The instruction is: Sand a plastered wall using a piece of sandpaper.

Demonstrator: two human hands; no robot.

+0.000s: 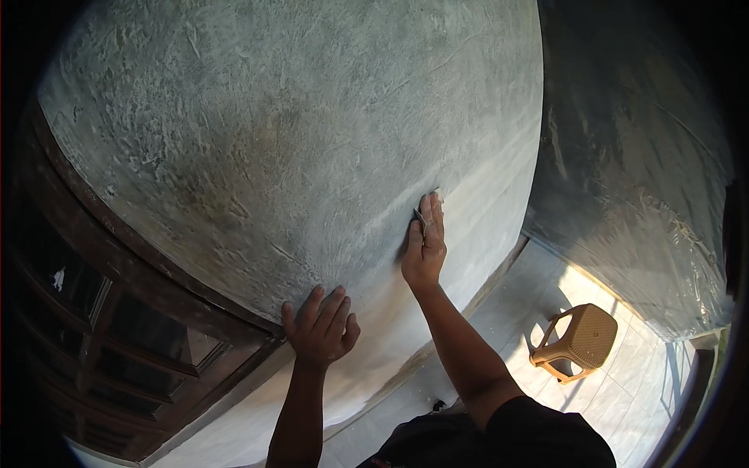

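Note:
Before me rises a plastered wall [327, 146], grey and white, with rough scratches and patchy stains. My right hand [426, 245] lies against it with fingers pointing up. Under those fingers is a thin sheet [419, 215], probably sandpaper, mostly hidden by the hand. A pale smooth band runs across the wall around it. My left hand [320, 330] rests on the wall lower and to the left, its fingers spread and holding nothing. That hand is close to the corner of a dark wooden frame [257, 320].
Glass-paned dark woodwork [117, 351] fills the lower left. Clear plastic sheeting [632, 175] hangs at the right. A brown plastic stool [591, 336] stands on the sunlit tiled floor [614, 398] to my right. A small dark object [439, 405] lies near the wall's base.

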